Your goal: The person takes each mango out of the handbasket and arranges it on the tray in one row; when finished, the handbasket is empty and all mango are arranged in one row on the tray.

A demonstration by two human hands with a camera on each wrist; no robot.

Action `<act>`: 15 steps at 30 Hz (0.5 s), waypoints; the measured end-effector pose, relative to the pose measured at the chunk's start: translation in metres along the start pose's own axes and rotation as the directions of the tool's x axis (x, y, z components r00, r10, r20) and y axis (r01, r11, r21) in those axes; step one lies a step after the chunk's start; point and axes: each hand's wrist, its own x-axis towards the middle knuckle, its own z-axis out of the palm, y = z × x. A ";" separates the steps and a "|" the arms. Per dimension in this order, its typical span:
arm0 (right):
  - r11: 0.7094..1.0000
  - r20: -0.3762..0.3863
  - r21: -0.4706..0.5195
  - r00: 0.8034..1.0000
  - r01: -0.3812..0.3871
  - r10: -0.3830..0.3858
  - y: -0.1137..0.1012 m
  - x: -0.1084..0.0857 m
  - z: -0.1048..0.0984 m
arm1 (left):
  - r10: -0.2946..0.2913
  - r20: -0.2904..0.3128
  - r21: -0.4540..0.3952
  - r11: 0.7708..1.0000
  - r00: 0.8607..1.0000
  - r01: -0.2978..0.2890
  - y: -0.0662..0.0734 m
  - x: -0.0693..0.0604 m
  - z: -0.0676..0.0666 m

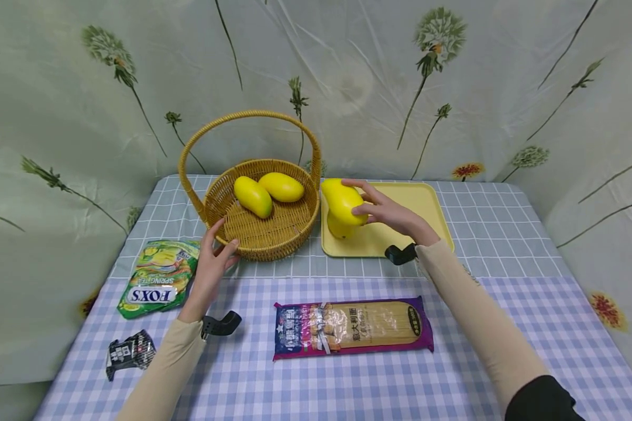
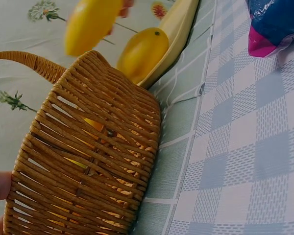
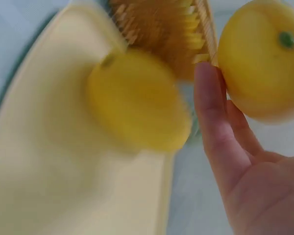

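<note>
A round wicker basket (image 1: 274, 237) with a tall arched handle stands at the back left of the table, two yellow mangoes (image 1: 253, 197) inside it. At its front left rim, my left hand (image 1: 213, 260) grips the wicker between thumb and fingers. My right hand (image 1: 387, 210) holds another mango (image 1: 343, 202) in the air over the left end of a yellow tray (image 1: 405, 234). Below it, one more mango (image 2: 143, 54) lies on the tray, mostly hidden in the head view. In the right wrist view the held mango (image 3: 264, 58) shows its green stem end.
In front of the tray lies a packet of spaghetti (image 1: 353, 327). A green Fox's candy bag (image 1: 160, 278) is left of my left hand, with a small black wrapper (image 1: 130, 354) nearer the front. A flowered curtain (image 1: 358, 88) hangs close behind the basket and tray.
</note>
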 end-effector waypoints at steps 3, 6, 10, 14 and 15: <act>0.999 -0.069 0.012 0.996 -0.048 0.049 0.015 -0.013 -0.012 | 0.001 0.002 0.003 1.000 1.000 -0.001 0.001 -0.001 0.000; 0.995 -0.136 0.010 0.985 -0.103 0.103 0.031 -0.023 -0.020 | -0.002 0.000 0.008 1.000 1.000 0.002 0.001 -0.001 0.000; 0.989 -0.200 -0.003 0.969 -0.146 0.143 0.047 -0.031 -0.025 | -0.006 -0.002 0.013 1.000 1.000 0.006 0.002 -0.001 0.001; 0.987 -0.225 -0.035 0.963 -0.159 0.147 0.056 -0.034 -0.025 | -0.008 -0.001 0.007 1.000 1.000 0.008 0.002 -0.001 0.001; 0.986 -0.227 -0.047 0.963 -0.162 0.148 0.058 -0.034 -0.025 | -0.007 0.000 0.006 1.000 1.000 0.007 0.002 -0.001 0.001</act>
